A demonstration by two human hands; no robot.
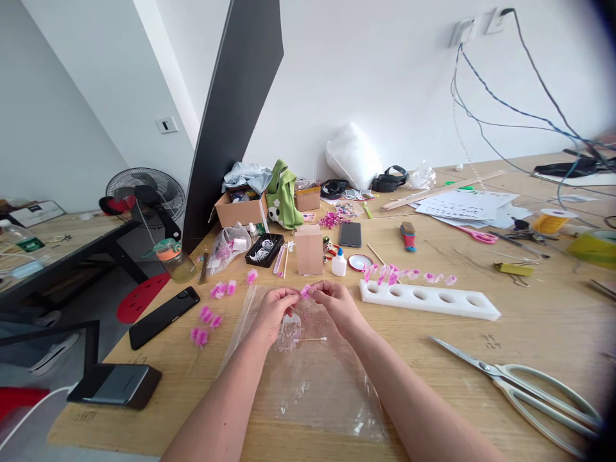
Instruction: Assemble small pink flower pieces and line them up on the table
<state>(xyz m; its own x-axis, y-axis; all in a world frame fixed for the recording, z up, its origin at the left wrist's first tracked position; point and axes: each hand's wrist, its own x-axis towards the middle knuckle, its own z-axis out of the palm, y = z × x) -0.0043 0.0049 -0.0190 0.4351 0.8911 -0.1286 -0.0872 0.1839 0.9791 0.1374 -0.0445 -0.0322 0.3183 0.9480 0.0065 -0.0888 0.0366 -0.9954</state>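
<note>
Between my two hands, above a clear plastic bag (327, 385) laid flat on the table, is a small pink flower-like piece (305, 292). My left hand (279, 308) pinches it from the left with thumb and forefinger. From the other side my right hand (334, 305) closes its fingertips on it. A cotton swab (310, 339) lies on the bag below the hands, beside a patch of whitish bits (289, 333). Several fluffy pink pieces (206, 314) rest on the wood to the left. On the right, more pink pieces (387, 274) stand along a white foam block (433, 301) with round holes.
Large scissors (500, 372) lie at the right, blades toward the middle. A white glue bottle (339, 263), a cardboard block (308, 250) and a black tray (264, 250) stand beyond the hands. A black phone (163, 317) lies near the table's left edge.
</note>
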